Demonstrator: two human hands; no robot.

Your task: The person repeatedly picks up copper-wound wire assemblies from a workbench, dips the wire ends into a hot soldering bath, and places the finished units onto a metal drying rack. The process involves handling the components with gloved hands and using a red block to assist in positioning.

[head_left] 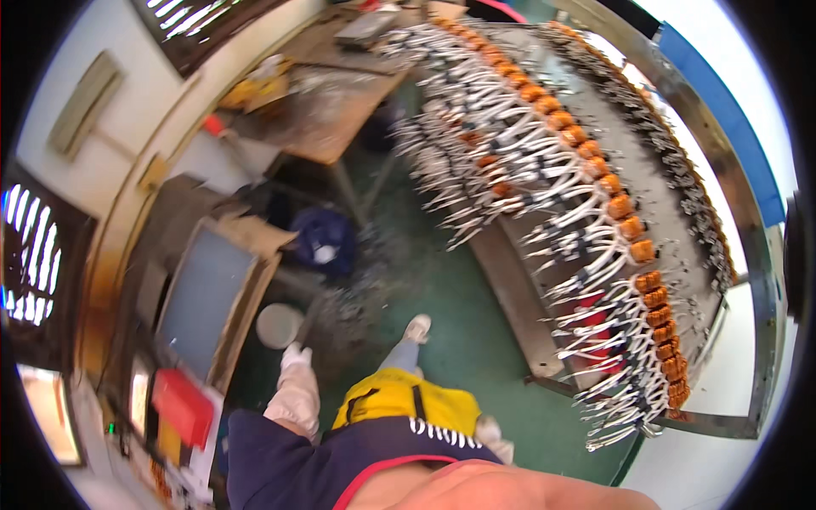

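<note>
My left hand (295, 357) hangs at my left side in a pale glove, below a beige sleeve cover. It is nearest to a white round bucket (280, 325) on the floor, apart from it. My right hand (495, 432), also pale-gloved, shows only in part beside the yellow apron-like cloth (408, 399) at my waist. The fingers of both hands are too small or hidden to make out, and nothing held is visible. To the right, a long metal bench (633, 140) carries a curved row of orange copper coils (608, 184) with white sleeved leads (544, 191) hanging over its near side.
A second row of dark-leaded coils (680, 170) runs along the bench's far side. At left stand a blue-grey topped workbench (204, 297), a red bin (183, 408) and a dark blue bag (327, 238). Farther back is a wooden table (331, 119). The floor (459, 297) is green.
</note>
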